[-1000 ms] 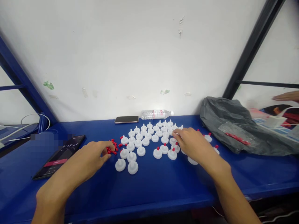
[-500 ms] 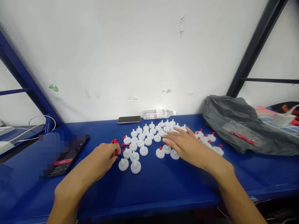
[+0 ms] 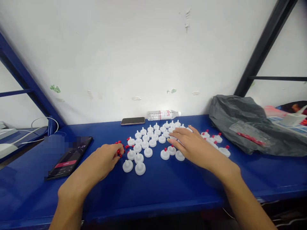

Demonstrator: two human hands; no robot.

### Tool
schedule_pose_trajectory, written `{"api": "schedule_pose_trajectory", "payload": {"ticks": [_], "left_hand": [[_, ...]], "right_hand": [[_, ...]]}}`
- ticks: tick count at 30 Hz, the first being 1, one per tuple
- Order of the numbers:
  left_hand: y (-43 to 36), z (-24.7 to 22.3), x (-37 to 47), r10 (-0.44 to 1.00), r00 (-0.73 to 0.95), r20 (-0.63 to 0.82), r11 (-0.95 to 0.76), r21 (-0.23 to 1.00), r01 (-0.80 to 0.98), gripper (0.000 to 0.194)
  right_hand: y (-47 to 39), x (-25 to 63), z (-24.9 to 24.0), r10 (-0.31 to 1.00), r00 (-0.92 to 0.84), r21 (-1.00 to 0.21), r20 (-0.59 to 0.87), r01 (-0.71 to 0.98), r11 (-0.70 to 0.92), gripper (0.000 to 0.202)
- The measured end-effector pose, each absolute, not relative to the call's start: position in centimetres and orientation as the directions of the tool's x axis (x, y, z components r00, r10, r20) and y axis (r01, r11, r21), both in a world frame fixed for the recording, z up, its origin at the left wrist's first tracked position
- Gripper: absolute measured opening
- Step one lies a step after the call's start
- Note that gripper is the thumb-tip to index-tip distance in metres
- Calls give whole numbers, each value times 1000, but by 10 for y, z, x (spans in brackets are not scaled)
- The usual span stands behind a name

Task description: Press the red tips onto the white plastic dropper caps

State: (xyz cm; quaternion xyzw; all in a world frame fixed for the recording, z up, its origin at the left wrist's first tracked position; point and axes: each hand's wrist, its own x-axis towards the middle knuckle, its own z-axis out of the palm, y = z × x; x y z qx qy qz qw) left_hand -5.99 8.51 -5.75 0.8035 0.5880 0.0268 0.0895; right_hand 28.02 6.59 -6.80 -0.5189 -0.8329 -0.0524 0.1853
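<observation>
Many white nozzle caps (image 3: pixel 148 152) stand on the blue table (image 3: pixel 153 195), nozzles up. My left hand (image 3: pixel 109 158) is at the small pile of red tips (image 3: pixel 119 152) left of them, its fingers bent together over the pile; what the fingertips hold is too small to tell. Over the right part of the white caps lies my right hand (image 3: pixel 192 145), palm down with fingers spread, hiding some caps. A white cap with a red tip (image 3: pixel 165 154) stands just left of it. More red-tipped caps (image 3: pixel 224 150) are to its right.
Behind the caps lie a phone (image 3: pixel 132 121) and a clear bottle (image 3: pixel 164 115) by the wall. A larger black phone (image 3: pixel 69 159) is at left. At right, a grey plastic bag (image 3: pixel 237 124) bears a clear bag with red pieces (image 3: pixel 250 139).
The view has shifted slightly. My left hand has barely moved at the red pile, and my right hand stays spread over the caps.
</observation>
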Motion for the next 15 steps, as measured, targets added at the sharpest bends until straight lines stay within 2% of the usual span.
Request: {"api": "schedule_pose_trajectory", "payload": {"ticks": [4, 15], "left_hand": [[90, -63, -64, 947, 316, -64, -302, 168, 938, 23], [86, -57, -61, 961, 272, -41, -266, 112, 957, 19]], "right_hand": [[64, 278, -62, 813, -373, -100, 447, 882, 460, 38], [58, 269, -53, 807, -317, -198, 498, 865, 461, 25]]}}
